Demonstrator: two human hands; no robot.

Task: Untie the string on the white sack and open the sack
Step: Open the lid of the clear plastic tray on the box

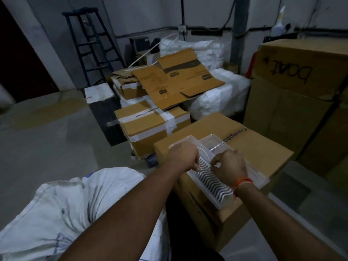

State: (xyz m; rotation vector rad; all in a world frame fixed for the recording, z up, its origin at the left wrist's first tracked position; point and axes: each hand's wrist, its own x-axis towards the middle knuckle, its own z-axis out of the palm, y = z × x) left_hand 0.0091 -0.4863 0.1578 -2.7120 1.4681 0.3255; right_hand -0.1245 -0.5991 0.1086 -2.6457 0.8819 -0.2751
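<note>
Both hands busy above the clear tray, sack untouched

Left hand and right hand pinch something thin, unclear what. The white sack lies lower left: soft, bulky, likely heavy; take its gathered neck.

Sack: white woven fabric, creased, with faint blue print and dark smudges.
Pose: lying slumped.
Position: lower left, beside the forearms.
</note>
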